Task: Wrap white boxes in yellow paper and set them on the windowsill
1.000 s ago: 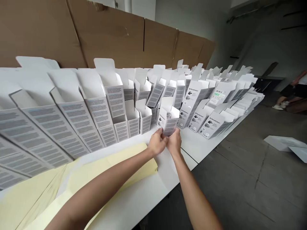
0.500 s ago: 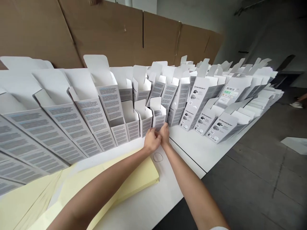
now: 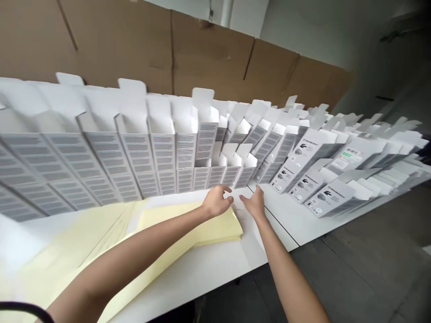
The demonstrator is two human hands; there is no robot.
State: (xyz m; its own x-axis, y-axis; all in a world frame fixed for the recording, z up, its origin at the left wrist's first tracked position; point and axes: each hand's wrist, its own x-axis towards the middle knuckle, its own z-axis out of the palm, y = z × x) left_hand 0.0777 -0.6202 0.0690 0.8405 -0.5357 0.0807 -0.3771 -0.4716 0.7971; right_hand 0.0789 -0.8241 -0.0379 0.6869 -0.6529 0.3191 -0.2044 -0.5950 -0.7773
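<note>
Both hands have let go of the short carton and drawn back from it. The left hand (image 3: 215, 202) is open and empty, its fingers lightly curled, and hangs over the near edge of the yellow sheets (image 3: 208, 229); whether it touches them cannot be told. The right hand (image 3: 254, 202) is also open and holds nothing, its fingers spread, and sits just beside the corner of those sheets, well over the white surface (image 3: 205, 264). Neither hand touches any carton. In the head view, the short carton (image 3: 245, 174) stands upright on its own at the right end of a line of short cartons (image 3: 217, 177), near the hands, with its top flaps open. Directly behind and to the left runs a close rank of tall cartons (image 3: 161, 152), their flaps raised and their grey text panels facing the person. To the right, printed cartons (image 3: 310, 170) stand tilted in rows with flaps open, their dark product pictures showing. Cardboard sheets (image 3: 208, 54) line the far side of the surface, and a grey floor (image 3: 353, 273) lies beyond its right edge.
</note>
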